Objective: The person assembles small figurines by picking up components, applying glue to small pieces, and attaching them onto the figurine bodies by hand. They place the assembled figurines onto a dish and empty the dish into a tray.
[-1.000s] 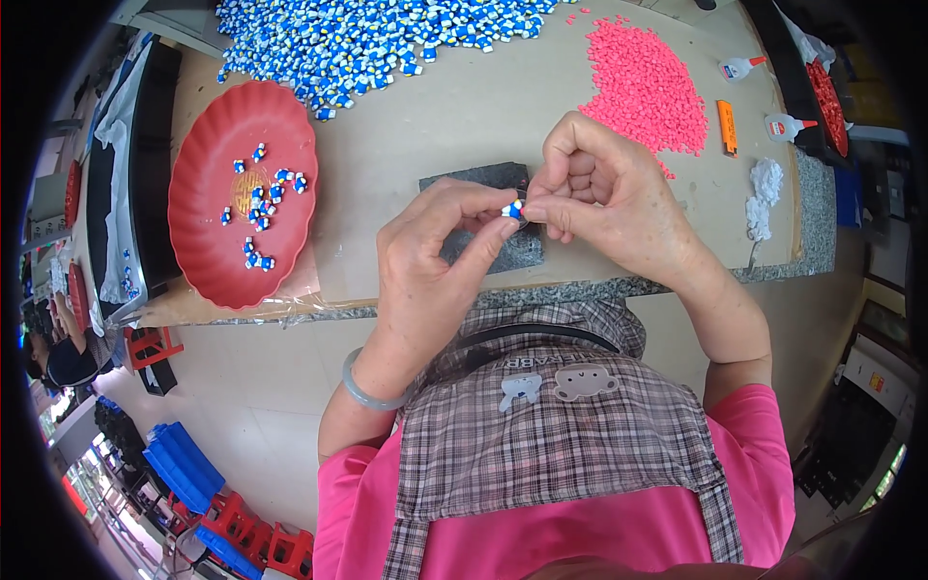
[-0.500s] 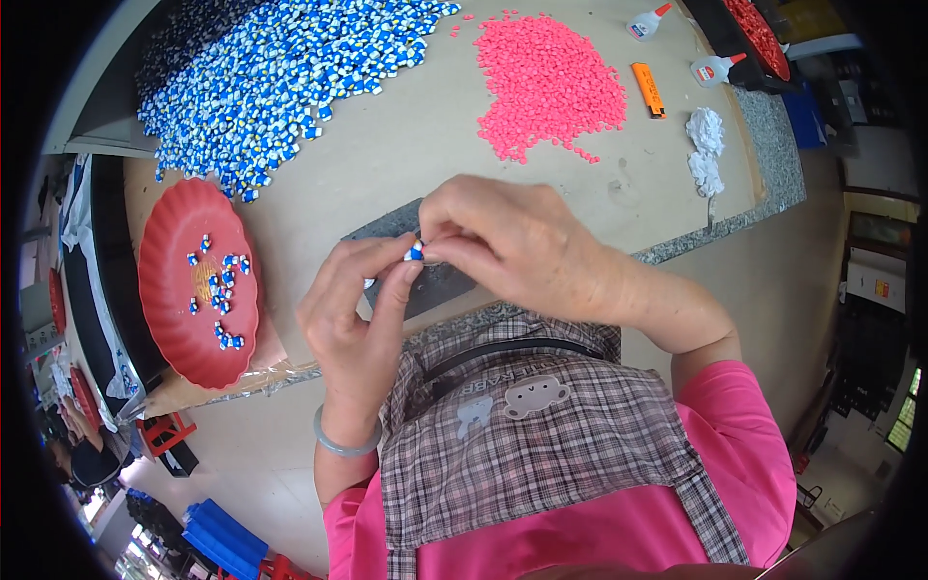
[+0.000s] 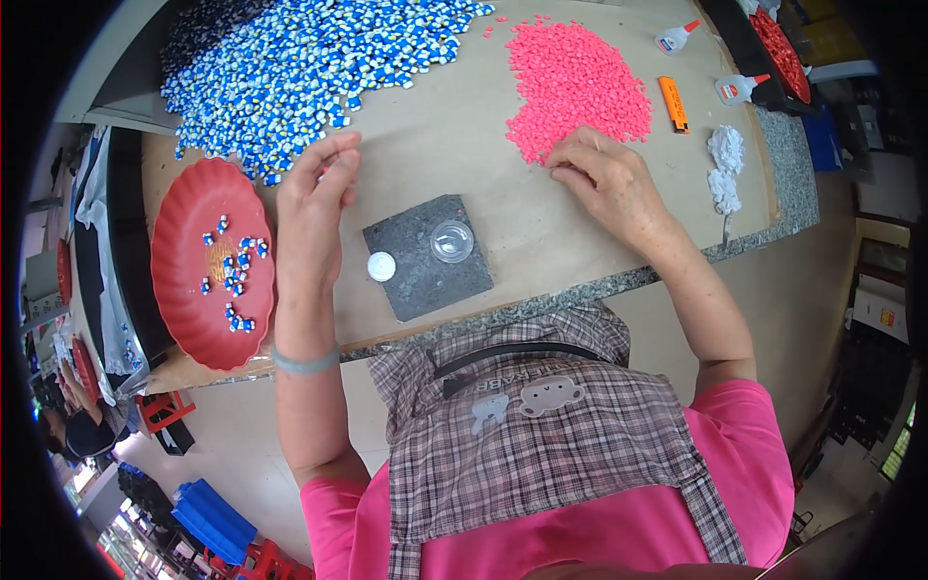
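My left hand [image 3: 314, 188] is raised at the lower edge of a large heap of small blue-and-white pieces [image 3: 319, 68]. Its fingers are loosely bent with the tips apart, and no piece shows between them. At the near edge of a pile of small pink pieces [image 3: 575, 82], my right hand [image 3: 609, 184] has thumb and fingers drawn together; whatever is between the tips is hidden. On the table between my forearms lies a dark grey slab [image 3: 416, 285]. It carries a small clear round dish [image 3: 451, 242] and a white round cap [image 3: 382, 267] at its left edge.
A red scalloped plate [image 3: 179, 290] with several blue-and-white pieces stands left. Toward the right lie an orange box cutter [image 3: 674, 104], two glue bottles [image 3: 677, 39] with red tips, and crumpled white tissue [image 3: 725, 150]. A black tray of red pieces [image 3: 778, 58] stands far right.
My hands have parted from over the slab. The left moved up to the blue-and-white heap, the right to the pink pile. The piece they held is no longer visible; the slab is uncovered.
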